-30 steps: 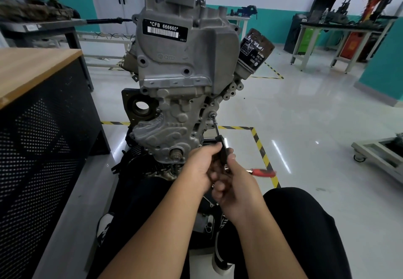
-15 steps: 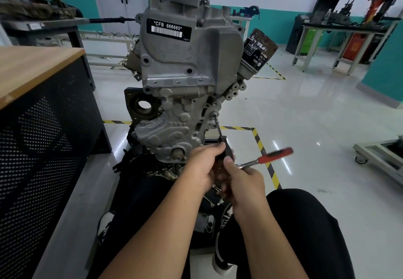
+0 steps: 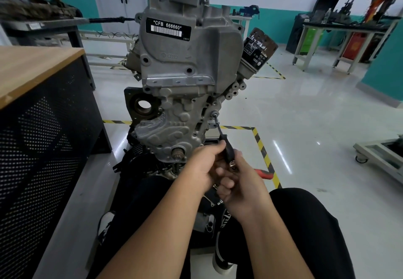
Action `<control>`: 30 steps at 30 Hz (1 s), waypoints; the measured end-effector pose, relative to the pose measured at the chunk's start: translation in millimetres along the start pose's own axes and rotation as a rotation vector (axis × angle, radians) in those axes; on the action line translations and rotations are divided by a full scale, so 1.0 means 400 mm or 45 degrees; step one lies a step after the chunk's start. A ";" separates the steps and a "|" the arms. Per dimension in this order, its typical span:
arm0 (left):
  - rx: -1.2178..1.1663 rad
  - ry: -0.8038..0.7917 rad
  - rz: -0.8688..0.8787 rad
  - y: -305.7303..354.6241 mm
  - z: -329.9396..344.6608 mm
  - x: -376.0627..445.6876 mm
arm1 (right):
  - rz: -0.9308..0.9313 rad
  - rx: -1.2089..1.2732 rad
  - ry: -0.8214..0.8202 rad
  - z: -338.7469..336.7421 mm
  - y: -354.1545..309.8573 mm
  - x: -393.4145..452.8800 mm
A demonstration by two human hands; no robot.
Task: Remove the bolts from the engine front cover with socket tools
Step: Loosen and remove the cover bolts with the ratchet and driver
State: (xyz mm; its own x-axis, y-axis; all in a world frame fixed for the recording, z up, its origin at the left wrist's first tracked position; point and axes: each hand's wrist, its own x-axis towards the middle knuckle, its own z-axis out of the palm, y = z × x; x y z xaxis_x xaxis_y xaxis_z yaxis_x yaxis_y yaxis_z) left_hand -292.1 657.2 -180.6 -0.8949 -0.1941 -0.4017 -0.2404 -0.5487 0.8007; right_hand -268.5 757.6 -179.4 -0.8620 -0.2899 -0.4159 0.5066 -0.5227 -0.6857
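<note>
1. Low on the right edge of the engine front cover (image 3: 174,112), we see the socket extension (image 3: 219,127) seated on a bolt (image 3: 214,114).
2. Our left hand (image 3: 202,165) is closed round the black lower end of the extension.
3. Our right hand (image 3: 242,188) is curled round the ratchet, whose red handle (image 3: 265,174) pokes out rightwards.
4. Beside the engine stands a wooden-topped bench (image 3: 32,69).

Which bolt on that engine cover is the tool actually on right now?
The bolt on the cover's right edge, below the oil filter. The socket tool held by both hands runs up to it; the cover's other bolts have no tool on them.
</note>
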 end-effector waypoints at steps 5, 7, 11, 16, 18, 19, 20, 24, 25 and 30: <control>-0.055 0.037 0.103 -0.011 0.005 0.005 | -0.542 -1.107 0.369 -0.020 0.004 0.009; -0.084 0.042 0.097 -0.013 0.004 0.006 | -0.595 -1.130 0.448 -0.015 0.019 0.012; -0.029 -0.003 0.050 -0.008 0.003 0.005 | 0.040 0.092 0.025 0.010 0.013 -0.007; -0.049 0.018 0.129 -0.007 0.002 0.003 | -0.214 -0.507 0.195 -0.012 0.009 0.003; -0.097 0.037 0.135 -0.011 0.009 0.002 | -0.569 -1.064 0.447 -0.023 0.009 0.014; -0.122 0.026 0.117 -0.011 0.013 0.000 | -0.646 -1.106 0.473 -0.024 0.010 0.016; -0.137 -0.011 0.076 -0.009 0.015 -0.003 | -0.624 -0.998 0.437 -0.020 0.013 0.017; -0.102 -0.132 -0.033 0.001 0.011 -0.010 | 0.057 -0.023 0.049 0.005 0.020 0.000; -0.078 -0.107 -0.001 -0.001 0.009 -0.005 | 0.073 -0.044 0.036 0.003 0.021 0.002; -0.120 0.003 0.063 -0.009 0.025 -0.007 | -0.626 -1.286 0.444 -0.019 0.031 0.025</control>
State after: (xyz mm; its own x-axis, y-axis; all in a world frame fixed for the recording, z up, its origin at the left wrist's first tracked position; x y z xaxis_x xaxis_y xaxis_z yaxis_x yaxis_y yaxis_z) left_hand -292.5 667.9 -177.8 -0.9039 -0.2246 -0.3640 -0.1597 -0.6123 0.7743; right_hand -270.6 754.3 -196.8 -0.9965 0.0830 -0.0080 0.0407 0.4008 -0.9153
